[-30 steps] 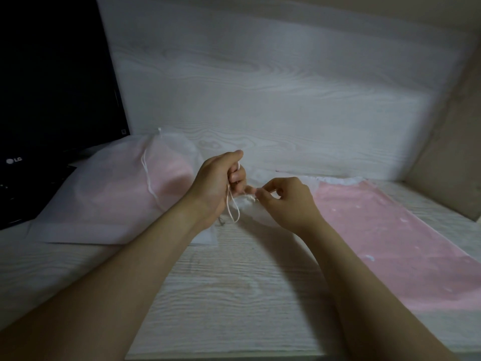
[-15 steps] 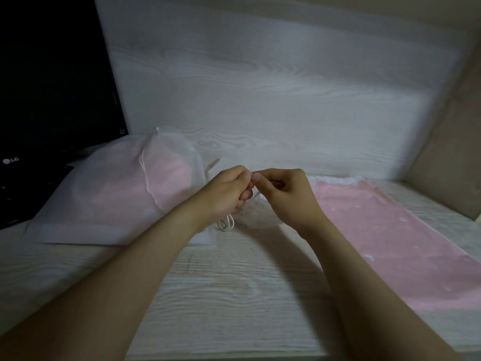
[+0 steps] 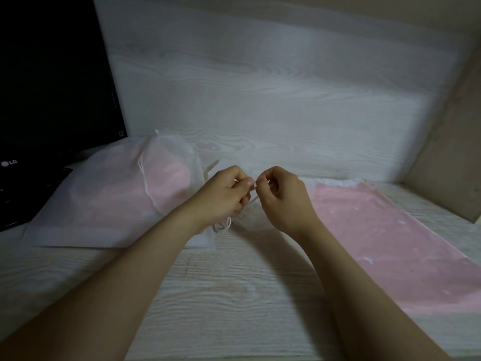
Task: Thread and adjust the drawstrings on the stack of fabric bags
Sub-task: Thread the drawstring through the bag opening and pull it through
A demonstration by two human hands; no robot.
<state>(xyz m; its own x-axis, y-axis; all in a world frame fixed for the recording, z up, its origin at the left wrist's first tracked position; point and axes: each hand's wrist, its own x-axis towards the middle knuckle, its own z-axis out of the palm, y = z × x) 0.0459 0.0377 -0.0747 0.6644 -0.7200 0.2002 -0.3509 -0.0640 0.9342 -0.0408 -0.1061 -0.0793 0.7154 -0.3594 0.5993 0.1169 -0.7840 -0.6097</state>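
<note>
Over pale table (image 3: 234,295), with left hand (image 3: 223,195) and right hand (image 3: 285,198) both pinching the drawstring (image 3: 226,225), pull evenly without bunching pink bag (image 3: 377,230) at three o'clock.

White drawstring (image 3: 229,223) loop between white bag pile (image 3: 104,204) and flat pink bag (image 3: 390,243).

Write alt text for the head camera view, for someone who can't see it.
Two bare hands meet above a pale wooden table: the left hand and right hand pinch a white drawstring, slack looping below the left hand. A flat pink fabric bag lies at right; a bulging white bag and black monitor at left.
</note>
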